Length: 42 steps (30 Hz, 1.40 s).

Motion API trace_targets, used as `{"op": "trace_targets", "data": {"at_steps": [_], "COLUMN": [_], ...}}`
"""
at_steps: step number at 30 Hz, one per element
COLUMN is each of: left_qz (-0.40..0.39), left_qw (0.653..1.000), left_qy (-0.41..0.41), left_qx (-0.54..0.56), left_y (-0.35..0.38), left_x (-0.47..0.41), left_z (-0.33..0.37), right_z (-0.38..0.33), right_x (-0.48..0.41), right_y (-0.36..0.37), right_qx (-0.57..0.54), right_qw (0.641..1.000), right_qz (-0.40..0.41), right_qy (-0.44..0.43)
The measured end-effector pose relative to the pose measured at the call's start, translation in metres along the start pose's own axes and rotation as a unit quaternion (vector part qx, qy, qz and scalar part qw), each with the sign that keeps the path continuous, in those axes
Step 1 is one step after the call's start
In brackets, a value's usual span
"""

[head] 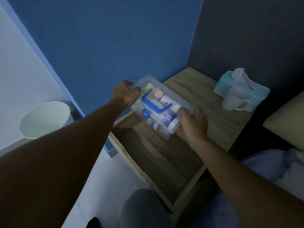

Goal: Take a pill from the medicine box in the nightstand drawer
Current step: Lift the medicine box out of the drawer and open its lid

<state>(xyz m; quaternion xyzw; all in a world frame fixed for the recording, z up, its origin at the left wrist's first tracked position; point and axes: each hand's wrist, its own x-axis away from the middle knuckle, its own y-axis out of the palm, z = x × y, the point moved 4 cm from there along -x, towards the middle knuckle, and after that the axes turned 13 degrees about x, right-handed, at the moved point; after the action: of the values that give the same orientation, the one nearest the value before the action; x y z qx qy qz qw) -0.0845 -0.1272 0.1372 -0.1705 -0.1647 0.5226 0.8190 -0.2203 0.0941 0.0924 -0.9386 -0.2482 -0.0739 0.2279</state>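
Note:
A clear plastic medicine box (166,89) with a blue handle (154,102) and blue latch is held in the air, tilted, above the open nightstand drawer (158,155) and the left edge of the nightstand top (218,117). Bottles and small packets show through its lid. My left hand (125,94) grips the box's far left end. At the near right end, my right hand (194,122) holds it from below. The drawer stands pulled out, and its wooden bottom looks bare.
On the nightstand top at the back right stand a light blue tissue box (243,84) and a white mug (233,101). A white waste bin (44,119) sits on the floor at left. A blue wall is behind; bedding (279,170) and my knee (141,209) lie near.

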Motion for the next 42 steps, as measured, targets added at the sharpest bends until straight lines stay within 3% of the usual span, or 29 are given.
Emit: {"op": "trace_targets", "data": {"at_steps": [5,13,21,25,28,30,32,35,42], "left_qz": [-0.023,-0.045,-0.054,-0.029,-0.036,-0.072,-0.091,-0.044,0.009], "left_qw": [0.999,0.999,0.998,0.997,0.995,0.992,0.983,0.97,0.974], "left_qy": [0.023,0.023,0.026,-0.01,-0.013,-0.032,-0.065,-0.097,-0.061], "left_qx": [0.016,0.01,0.023,0.073,0.087,0.099,0.143,0.219,0.22], "left_y": [0.033,0.072,0.084,0.087,0.099,0.111,0.12,0.121,0.119], "left_x": [-0.047,-0.103,-0.103,-0.078,-0.045,-0.031,-0.025,-0.023,-0.019], "left_z": [0.009,-0.008,-0.036,-0.046,-0.054,-0.056,-0.058,-0.058,-0.063], "right_z": [-0.007,0.01,0.016,0.0,-0.008,-0.004,-0.002,-0.002,-0.004], "right_x": [-0.055,-0.116,-0.124,-0.112,-0.103,-0.1,-0.098,-0.096,-0.096], "right_y": [0.003,0.022,0.028,0.019,0.024,0.03,0.032,0.035,0.034], "right_qx": [0.009,-0.026,0.098,0.279,0.408,0.469,0.49,0.512,0.56], "right_qw": [0.999,0.999,0.994,0.939,0.859,0.82,0.811,0.795,0.756], "right_qz": [0.041,0.028,0.025,0.059,0.003,-0.025,-0.029,-0.026,-0.014], "right_qy": [-0.014,0.003,-0.051,-0.19,-0.309,-0.326,-0.319,-0.324,-0.339]}}
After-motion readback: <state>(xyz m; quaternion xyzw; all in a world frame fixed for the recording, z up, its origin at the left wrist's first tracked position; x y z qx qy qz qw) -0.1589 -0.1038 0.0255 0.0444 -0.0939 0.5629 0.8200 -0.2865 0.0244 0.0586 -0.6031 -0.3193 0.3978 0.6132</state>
